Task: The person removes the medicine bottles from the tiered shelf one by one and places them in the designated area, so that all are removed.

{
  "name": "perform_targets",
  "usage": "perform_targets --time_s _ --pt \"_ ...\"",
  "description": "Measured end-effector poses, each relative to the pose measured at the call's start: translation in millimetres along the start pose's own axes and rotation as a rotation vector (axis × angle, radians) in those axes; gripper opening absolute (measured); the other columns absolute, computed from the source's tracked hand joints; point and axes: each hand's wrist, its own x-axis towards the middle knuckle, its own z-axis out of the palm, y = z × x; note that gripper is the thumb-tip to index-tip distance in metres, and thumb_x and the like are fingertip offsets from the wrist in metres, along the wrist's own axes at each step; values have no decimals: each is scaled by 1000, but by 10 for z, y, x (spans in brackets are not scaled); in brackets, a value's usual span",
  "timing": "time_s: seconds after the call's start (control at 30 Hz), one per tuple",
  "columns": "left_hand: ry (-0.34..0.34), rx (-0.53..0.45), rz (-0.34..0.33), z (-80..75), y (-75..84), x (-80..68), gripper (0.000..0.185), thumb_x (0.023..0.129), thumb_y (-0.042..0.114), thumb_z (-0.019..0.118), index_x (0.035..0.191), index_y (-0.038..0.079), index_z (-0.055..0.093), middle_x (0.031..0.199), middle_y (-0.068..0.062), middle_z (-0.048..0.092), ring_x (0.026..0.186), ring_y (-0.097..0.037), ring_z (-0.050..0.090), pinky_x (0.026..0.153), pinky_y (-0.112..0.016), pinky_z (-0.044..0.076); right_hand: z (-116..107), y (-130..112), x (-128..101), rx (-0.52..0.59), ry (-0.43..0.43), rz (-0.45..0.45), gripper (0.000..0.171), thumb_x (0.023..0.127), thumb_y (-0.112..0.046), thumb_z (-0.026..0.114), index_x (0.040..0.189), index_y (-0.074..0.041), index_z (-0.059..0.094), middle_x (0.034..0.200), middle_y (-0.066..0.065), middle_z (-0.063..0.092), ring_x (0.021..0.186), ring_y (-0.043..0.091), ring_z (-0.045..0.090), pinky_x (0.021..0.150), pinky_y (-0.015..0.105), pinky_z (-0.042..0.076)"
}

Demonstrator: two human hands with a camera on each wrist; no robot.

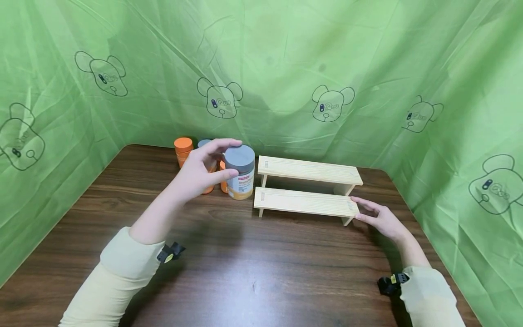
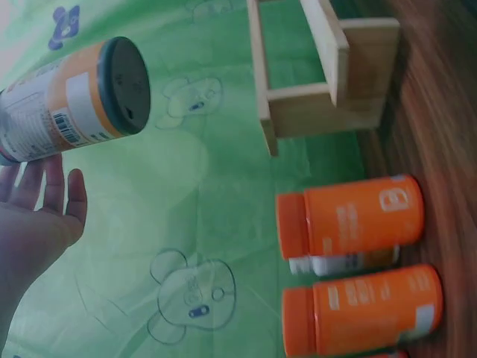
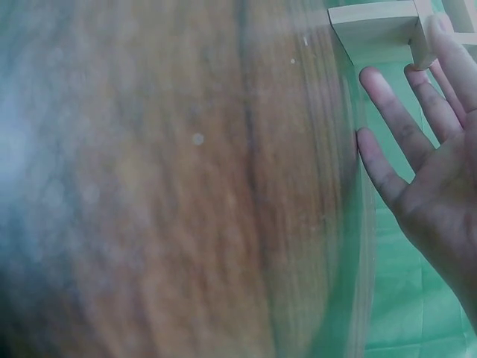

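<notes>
My left hand (image 1: pixel 198 175) grips a white-and-orange supplement jar (image 1: pixel 241 184) by its grey lid, thumb in front and fingers behind. In the left wrist view the jar (image 2: pixel 71 101) is off the table, its dark base showing. It is just left of a two-step wooden shelf (image 1: pixel 306 202). At the shelf's right end, my right hand (image 1: pixel 380 220) pinches the lower step, thumb at the front corner and a fingertip at the back one. The right wrist view shows the other fingers of that hand extended beside the shelf end (image 3: pixel 376 22).
Behind my left hand stand several bottles, among them an orange bottle (image 1: pixel 184 150) and a grey-lidded bottle (image 1: pixel 204 142), partly hidden. Two orange bottles (image 2: pixel 358 216) show in the left wrist view. Green cloth (image 1: pixel 269 59) surrounds the brown wooden table (image 1: pixel 212 254) at the back and sides.
</notes>
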Motion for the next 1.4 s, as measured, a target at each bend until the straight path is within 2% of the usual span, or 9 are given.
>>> perform_targets --time_s 0.13,0.37,0.43,0.67,0.87,1.0,1.1,1.27,1.4 --pt "38 32 23 -89 -37 -40 55 79 5 75 130 15 55 114 -2 61 97 -20 58 87 -28 46 1 -29 -19 8 1 2 56 90 -24 65 141 -19 45 138 13 50 116 -9 46 91 7 36" --pt "83 32 3 -265 -123 -124 57 80 3 73 132 15 53 116 -4 60 101 -19 59 83 -24 51 -3 -11 -15 15 1 -4 55 90 -24 65 141 -19 45 138 13 50 116 -9 46 91 6 35" --pt "91 24 -4 -310 -165 -148 57 80 1 73 132 14 53 116 -5 60 100 -18 60 81 -23 51 -5 -3 -9 17 0 -5 55 90 -23 65 141 -18 45 138 13 50 116 -9 46 91 6 34" --pt "144 25 27 -490 -341 -240 56 78 -8 70 130 3 53 120 0 59 103 -12 58 88 -18 46 -5 -32 -10 -32 7 23 55 90 -27 65 141 -23 46 138 11 52 117 -7 45 91 5 32" --pt "162 15 33 -682 -455 -324 54 79 -9 69 130 -1 51 114 0 63 89 -15 57 74 -18 47 7 -49 -24 -68 11 38 54 90 -30 64 141 -27 46 138 8 52 119 -6 43 91 8 31" --pt "170 49 3 -806 -533 -385 55 79 -8 69 131 1 52 117 0 63 86 -14 61 72 -18 51 6 -51 -24 -76 14 42 54 90 -30 65 140 -27 46 138 8 51 125 5 41 105 34 33" --pt "188 109 -43 -873 -564 -428 55 80 -6 69 132 2 52 118 5 63 87 -12 62 73 -18 51 0 -56 -22 -73 13 46 55 89 -31 65 140 -27 46 139 9 51 126 9 40 104 55 29" --pt "219 254 -124 -927 -523 -478 53 81 0 71 131 2 52 109 14 62 83 -8 61 70 -16 50 -6 -62 -20 -67 9 49 55 89 -31 65 141 -27 45 139 9 51 121 -2 41 103 50 31" --pt "230 300 -170 -974 -565 -501 53 81 3 72 130 3 52 106 15 61 83 -8 61 70 -14 50 -7 -52 -18 -78 10 44 55 90 -30 65 141 -28 45 139 6 51 120 -4 42 101 29 33"
